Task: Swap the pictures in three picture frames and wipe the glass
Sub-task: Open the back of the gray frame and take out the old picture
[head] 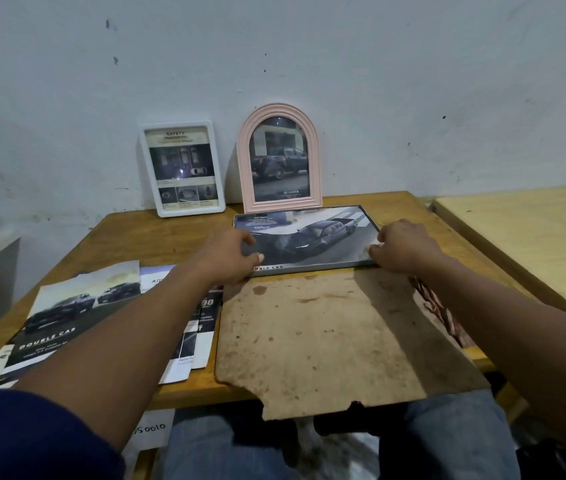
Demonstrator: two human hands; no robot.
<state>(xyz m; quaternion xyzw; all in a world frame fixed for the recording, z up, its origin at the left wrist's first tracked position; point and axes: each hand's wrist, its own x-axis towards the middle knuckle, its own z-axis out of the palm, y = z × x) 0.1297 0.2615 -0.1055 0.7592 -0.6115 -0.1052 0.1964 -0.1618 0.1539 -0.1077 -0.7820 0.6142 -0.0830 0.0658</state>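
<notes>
Three picture frames [184, 168] [279, 157] [309, 237], two hands [231, 252] [404, 245], one stained board [326, 334]

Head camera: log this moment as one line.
left hand grips left edge of grey frame | right hand grips right edge | grey frame lying on table, car picture in | white frame, pink arched frame stand against wall

Wooden table [156, 237], white frame [182, 169], pink frame [279, 157], dark frame [309, 237], brochures [66, 313], board [326, 334]

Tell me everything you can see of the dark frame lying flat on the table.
The dark rectangular frame has a grey rim and holds a landscape car print lettered DOUBLE CAB. It lies flat on the wooden table, before the pink arched frame. The left hand grips its left end, the right hand its right end. A brown board meets its near edge.
</notes>
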